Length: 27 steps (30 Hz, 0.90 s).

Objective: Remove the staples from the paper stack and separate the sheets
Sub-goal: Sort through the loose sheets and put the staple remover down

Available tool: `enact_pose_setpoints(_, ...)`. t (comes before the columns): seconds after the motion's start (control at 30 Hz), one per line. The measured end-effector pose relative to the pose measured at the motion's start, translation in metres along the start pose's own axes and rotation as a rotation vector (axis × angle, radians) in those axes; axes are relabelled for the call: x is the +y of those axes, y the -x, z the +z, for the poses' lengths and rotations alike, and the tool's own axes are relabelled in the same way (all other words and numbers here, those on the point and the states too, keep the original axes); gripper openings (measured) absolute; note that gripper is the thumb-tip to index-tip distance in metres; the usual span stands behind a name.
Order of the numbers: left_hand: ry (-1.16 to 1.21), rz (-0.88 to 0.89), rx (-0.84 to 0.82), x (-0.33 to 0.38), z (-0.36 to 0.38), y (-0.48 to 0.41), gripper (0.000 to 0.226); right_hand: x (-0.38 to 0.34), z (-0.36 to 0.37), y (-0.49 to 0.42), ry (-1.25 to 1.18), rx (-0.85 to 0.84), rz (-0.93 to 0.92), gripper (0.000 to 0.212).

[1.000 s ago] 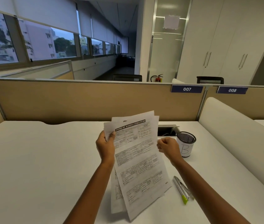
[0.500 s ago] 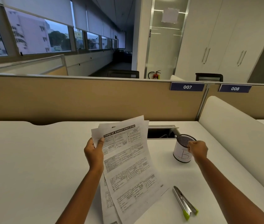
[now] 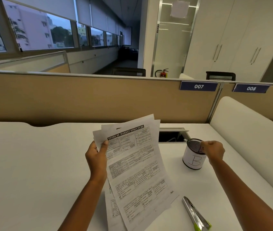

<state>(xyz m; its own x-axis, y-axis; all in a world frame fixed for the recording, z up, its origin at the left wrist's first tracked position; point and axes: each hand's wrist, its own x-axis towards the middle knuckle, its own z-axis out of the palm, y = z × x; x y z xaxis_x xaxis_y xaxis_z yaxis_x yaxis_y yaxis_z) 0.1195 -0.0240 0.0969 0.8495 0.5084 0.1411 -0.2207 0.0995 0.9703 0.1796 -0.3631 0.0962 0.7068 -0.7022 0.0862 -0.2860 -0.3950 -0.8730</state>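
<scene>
Here, white desk point(image 3: 32, 172) fills lower frame, tan partition point(image 3: 82, 97) behind; windows upper left, cabinets upper right. Plates read "007" point(image 3: 198, 86), "008" point(image 3: 251, 88). Left hand point(image 3: 96, 155) pinches paper stack point(image 3: 135, 169), centre, headed "TYPES OF MARKET STRUCTURE". Right hand point(image 3: 213, 150), fingers bunched, over mesh cup point(image 3: 193, 154) marked "B". Staple remover point(image 3: 196, 214) lower right.

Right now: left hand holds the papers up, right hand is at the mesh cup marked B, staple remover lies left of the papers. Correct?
Not quite. The staple remover lies on the desk to the right of the papers, near the right forearm, as the head view shows. The rest stands: the left hand holds the papers up, and the right hand is at the rim of the mesh cup marked B.
</scene>
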Motion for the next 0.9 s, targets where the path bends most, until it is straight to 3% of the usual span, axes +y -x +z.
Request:
enact_pose_setpoints(0.07,0.019,-0.007,-0.017,0.003,-0.003,0.002,0.012,-0.003,0.002,0.016,-0.055,-0.077,-0.107,0.018)
enact_pose_setpoints(0.2,0.085,-0.014,-0.062,0.014,-0.01,0.008,0.016,-0.014,0.011,0.067,-0.212,-0.502,-0.317,0.024)
enact_pose_setpoints(0.33,0.179,0.006,-0.09,0.029,-0.017,0.014,0.012,-0.02,0.012,0.11,-0.262,-0.816,-0.358,0.04)
enact_pose_setpoints(0.47,0.231,0.023,-0.108,0.044,-0.026,0.021,0.012,-0.017,0.012,0.138,-0.41,-0.769,-0.383,0.013)
enact_pose_setpoints(0.57,0.212,0.017,-0.19,0.047,-0.034,0.028,0.009,-0.015,0.009,0.155,-0.522,-0.683,-0.357,0.013)
enact_pose_setpoints(0.67,0.032,0.043,-0.312,0.037,-0.039,0.043,0.022,-0.016,0.006,0.17,-0.633,-0.611,-0.325,0.018)
enact_pose_setpoints(0.8,-0.069,0.109,-0.313,0.025,-0.042,0.059,0.017,-0.016,0.003,0.184,-0.716,-0.535,-0.298,0.019)
enact_pose_setpoints(0.9,0.018,0.068,-0.33,0.023,-0.046,0.068,0.044,-0.013,-0.004,0.194,-0.675,-0.623,-0.326,0.017)
